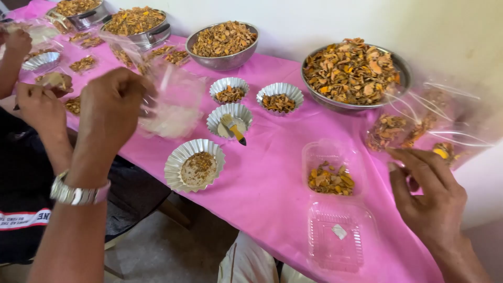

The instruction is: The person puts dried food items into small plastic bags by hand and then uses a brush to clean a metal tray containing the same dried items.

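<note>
I see a long table covered with a pink cloth (pixel 262 183) against a pale wall, and I place everything else by the big steel bowl (pixel 401 68) of orange-brown dried chips at the far edge. My right hand (pixel 432 196), below and right of that bowl, has its fingers loosely curled at the mouth of a clear plastic bag (pixel 424 123) partly filled with the same chips; the bag lies just beyond my fingertips, touching them, though I cannot tell whether I truly grip it. My left hand (pixel 110 107), well left of the bowl, is closed on a blurred, clear bag (pixel 175 102) raised above the cloth. Below the bowl, near my right hand, an open clear clamshell box (pixel 335 209) holds a small heap of chips in one half. Left of the bowl stand four fluted foil cups (pixel 175 167), one with a small brush (pixel 233 129). Further left sit more bowls of chips, and another person's hands (pixel 39 105) work there.
</note>
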